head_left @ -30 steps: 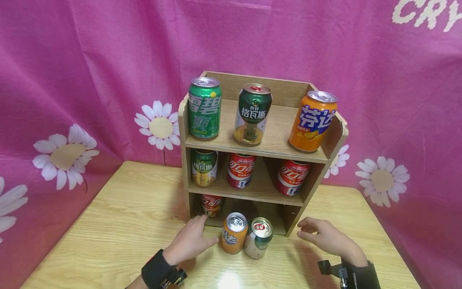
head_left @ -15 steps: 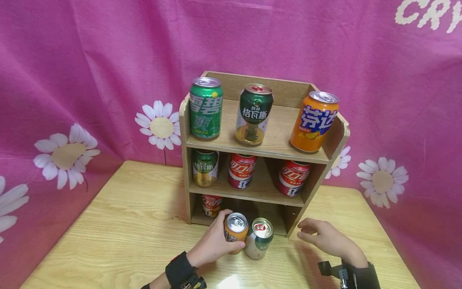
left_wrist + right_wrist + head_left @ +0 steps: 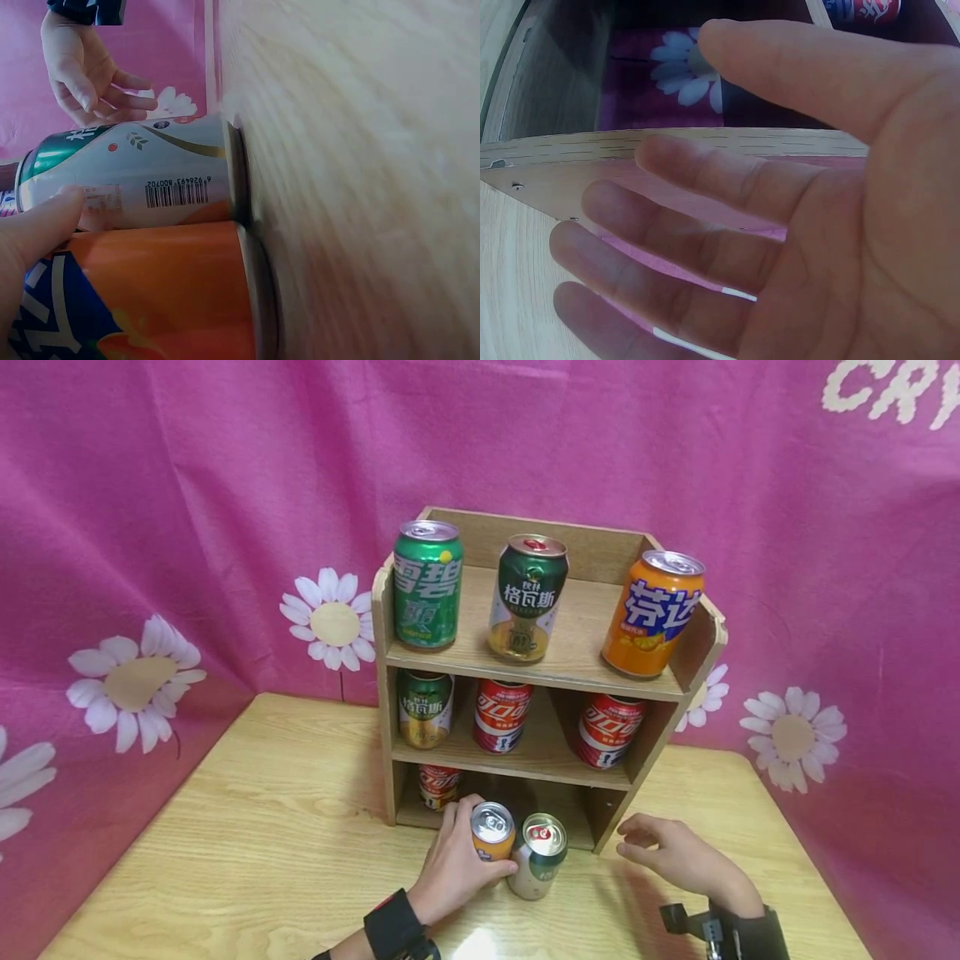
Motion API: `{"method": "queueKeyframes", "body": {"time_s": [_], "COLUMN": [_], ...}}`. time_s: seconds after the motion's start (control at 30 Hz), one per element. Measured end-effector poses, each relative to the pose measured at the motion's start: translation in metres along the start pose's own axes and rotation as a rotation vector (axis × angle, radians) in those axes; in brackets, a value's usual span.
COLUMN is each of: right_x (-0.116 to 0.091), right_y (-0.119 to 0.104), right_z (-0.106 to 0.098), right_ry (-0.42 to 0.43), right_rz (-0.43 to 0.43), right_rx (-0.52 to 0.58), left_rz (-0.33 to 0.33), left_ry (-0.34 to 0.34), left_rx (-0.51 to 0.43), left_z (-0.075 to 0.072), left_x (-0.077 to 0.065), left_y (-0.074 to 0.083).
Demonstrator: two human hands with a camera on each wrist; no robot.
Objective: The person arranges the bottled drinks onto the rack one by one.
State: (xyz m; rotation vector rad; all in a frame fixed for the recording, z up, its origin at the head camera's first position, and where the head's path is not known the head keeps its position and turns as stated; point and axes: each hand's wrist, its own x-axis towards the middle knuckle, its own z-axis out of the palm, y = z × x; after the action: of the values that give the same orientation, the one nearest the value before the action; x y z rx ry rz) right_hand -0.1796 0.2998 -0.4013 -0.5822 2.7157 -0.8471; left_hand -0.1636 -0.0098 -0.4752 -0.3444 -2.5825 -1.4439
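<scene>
My left hand (image 3: 452, 868) grips an orange soda can (image 3: 492, 828) that stands upright in front of the shelf's bottom tier. Its thumb reaches across the near side of the can, and the fingers wrap round the far left side, partly hidden. In the left wrist view the orange can's base is right at the tabletop. Close on its right stands a green-and-white drink can (image 3: 165, 169) with a red pull tab. My right hand (image 3: 678, 856) holds nothing beside the shelf's right front corner, its fingers loosely spread in the right wrist view.
A three-tier wooden shelf (image 3: 577, 618) stands behind. On top are a green can (image 3: 427, 589), a green-and-gold can (image 3: 528, 597) and an orange can (image 3: 654, 614). Another green-and-gold can (image 3: 425, 710) and two red cans (image 3: 503, 716) fill the middle; one red can (image 3: 439, 783) stands bottom left.
My left hand has moved right from beside the orange soda can and taken hold of it. The can stays at about the same spot. My right hand has hardly moved.
</scene>
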Motion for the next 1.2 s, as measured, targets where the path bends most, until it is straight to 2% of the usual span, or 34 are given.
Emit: {"method": "queueKeyframes", "body": {"time_s": [0.27, 0.43, 0.67, 0.93, 1.2], "right_x": [-0.001, -0.002, 0.0, -0.001, -0.001], "right_y": [0.0, 0.0, 0.0, 0.002, 0.002], "right_z": [0.001, 0.001, 0.001, 0.001, -0.001], "right_ry": [-0.007, -0.006, 0.04, 0.023, 0.03], "right_rz": [0.012, 0.006, -0.046, -0.018, -0.021], "right_rx": [0.014, 0.004, -0.036, -0.013, -0.017], "left_rz": [0.06, 0.047, 0.039, 0.0, 0.043], "left_ry": [-0.022, -0.041, -0.023, -0.03, -0.026], "left_rx": [-0.012, -0.036, -0.084, -0.143, -0.172], "left_z": [-0.003, -0.001, -0.001, -0.007, -0.012], "left_x": [0.001, -0.002, 0.002, 0.006, 0.015], "left_y": [-0.005, -0.005, -0.006, -0.011, -0.006]}}
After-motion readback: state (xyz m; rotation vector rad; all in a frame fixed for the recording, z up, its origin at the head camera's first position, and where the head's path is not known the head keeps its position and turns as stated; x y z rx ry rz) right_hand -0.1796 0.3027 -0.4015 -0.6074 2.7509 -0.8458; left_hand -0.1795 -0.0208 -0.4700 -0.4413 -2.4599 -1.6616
